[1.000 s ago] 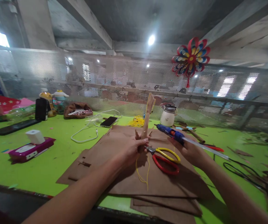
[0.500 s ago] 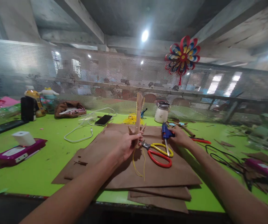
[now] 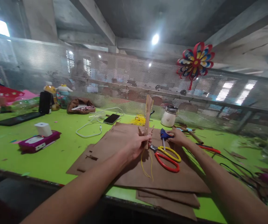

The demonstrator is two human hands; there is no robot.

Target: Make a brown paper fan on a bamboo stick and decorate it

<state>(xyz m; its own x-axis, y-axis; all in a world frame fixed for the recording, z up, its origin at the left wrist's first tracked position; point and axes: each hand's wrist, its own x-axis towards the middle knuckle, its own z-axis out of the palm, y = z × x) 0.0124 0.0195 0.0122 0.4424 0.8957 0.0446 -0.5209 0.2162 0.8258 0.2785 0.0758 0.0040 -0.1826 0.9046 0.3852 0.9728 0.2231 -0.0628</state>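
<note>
Left hand (image 3: 137,147): fingers closed round the lower end of one brown paper strip (image 3: 148,110), nearly upright above the brown sheets (image 3: 124,138). A low, firm pinch should stop the strip twisting.
Yellow string (image 3: 152,171): loose ends hang below that hand; best gathered clear of any glue.
Scissors (image 3: 167,157): lying on the sheets, blades toward the left hand; better moved aside to free the working space.
Right hand (image 3: 178,137): fingers bent shut on the blue glue gun (image 3: 164,134), its glue stick (image 3: 163,144) slanting down by the yellow handle loop; blur leaves firmness uncertain. Fingertips belong well behind the nozzle.
Count, near: brown sheets, at least three edges; scissors, one pair; glue gun, one.
Count, middle: purple boxes (image 3: 39,141), two, one at each side; red-handled tool (image 3: 209,149), one.
Count, far: flat phone (image 3: 111,119), one; yellow tuft (image 3: 138,120), one; lidded jar (image 3: 169,117), one; flower ornament (image 3: 196,63), one, beyond the table.
</note>
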